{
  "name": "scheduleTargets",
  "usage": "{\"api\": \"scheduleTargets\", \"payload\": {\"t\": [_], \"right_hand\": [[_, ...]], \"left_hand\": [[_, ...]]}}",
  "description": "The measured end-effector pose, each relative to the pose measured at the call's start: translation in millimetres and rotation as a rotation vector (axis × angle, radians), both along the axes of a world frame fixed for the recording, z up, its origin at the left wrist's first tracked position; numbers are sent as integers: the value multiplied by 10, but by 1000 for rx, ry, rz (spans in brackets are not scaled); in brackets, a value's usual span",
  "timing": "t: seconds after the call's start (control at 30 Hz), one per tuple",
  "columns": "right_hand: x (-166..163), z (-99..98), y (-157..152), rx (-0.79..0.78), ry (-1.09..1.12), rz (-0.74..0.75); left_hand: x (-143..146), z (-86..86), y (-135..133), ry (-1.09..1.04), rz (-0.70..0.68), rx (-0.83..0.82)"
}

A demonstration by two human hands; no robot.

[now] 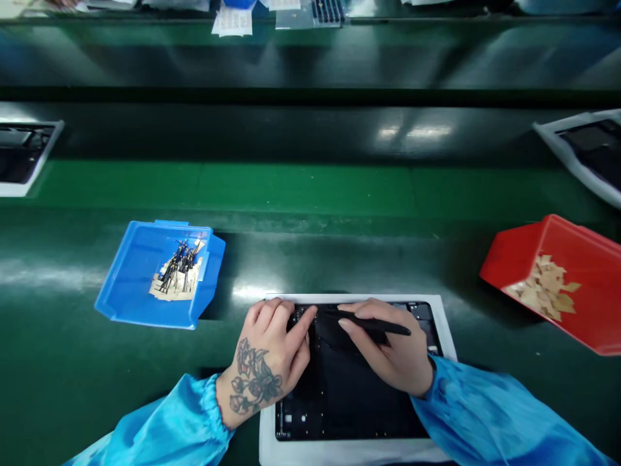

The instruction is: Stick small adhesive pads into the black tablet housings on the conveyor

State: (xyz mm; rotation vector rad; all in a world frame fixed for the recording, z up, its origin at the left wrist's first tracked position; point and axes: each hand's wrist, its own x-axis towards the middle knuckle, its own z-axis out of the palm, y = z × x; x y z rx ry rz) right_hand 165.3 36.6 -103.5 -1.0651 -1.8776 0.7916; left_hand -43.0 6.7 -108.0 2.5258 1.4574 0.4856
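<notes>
At the far left edge, part of a black tablet housing (19,155) shows in a white tray. Next stands an open blue parts bin (133,275) with thin black cables (180,266) on pale backing; these look light, limp and easily kinked, so best lifted by the backing. The left hand (266,366) rests over the upper left corner of the central black tablet housing (359,395), fingers bent; whether they pinch anything small cannot be told. That housing lies flat in a white tray (447,330), nearest the wearer. It is probably thin, light and fairly stiff, its exposed small parts fragile, so the outer rim seems the safest hold. The right hand (398,349) grips a slim black pen-like tool (383,325) between thumb and fingers, aslant above the housing's upper part; it should be light and rigid. Further right, a red parts bin (599,278) holds pale flat pieces (548,288), seemingly light and flimsy
</notes>
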Motion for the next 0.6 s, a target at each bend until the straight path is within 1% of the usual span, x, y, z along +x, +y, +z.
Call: {"api": "scheduleTargets", "payload": {"t": [0.1,0.2,0.37,0.4,0.47,0.6], "right_hand": [[-1,11,-1,3,-42,-13],[-6,21,2,-41,-87,-46],[-10,-17,6,-190,107,-120],[-9,-24,8,-207,134,-106],[-9,-26,13,-196,157,-23],[-28,8,41,-94,107,194]], "left_hand": [[0,2,4,-22,8,-9],[-25,3,11,-84,16,-51],[-62,8,17,-178,28,-117],[-62,9,16,-188,27,-123],[-58,11,13,-196,28,-129],[-47,10,-1,-183,34,-145]]}}
